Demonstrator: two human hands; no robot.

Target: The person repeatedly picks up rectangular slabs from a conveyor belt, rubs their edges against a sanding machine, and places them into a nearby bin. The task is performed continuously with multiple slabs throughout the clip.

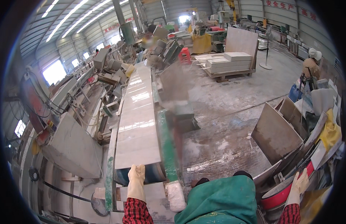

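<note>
My left hand [136, 183], in a cream glove, is at the near end of a long pale stone slab [137, 145]. Its fingers are bent together at the slab's edge. The slab lies glossy side up on a roller conveyor whose dark blue belt [155, 174] shows below that end. Over on the right, my right hand [300, 182], gloved too, has its fingers stretched out beside a curved red band [274, 201]. Whether it touches the band I cannot tell. A white panel [318, 154] stands just beyond those fingers.
A green rail [167, 145] borders the conveyor. Brown boards [277, 132] lean at the right, near a yellow cloth [331, 128]. Stacked slabs [229, 64] sit on a pallet farther off. A person in a white hat [314, 56] is at the far right. Machines line the left.
</note>
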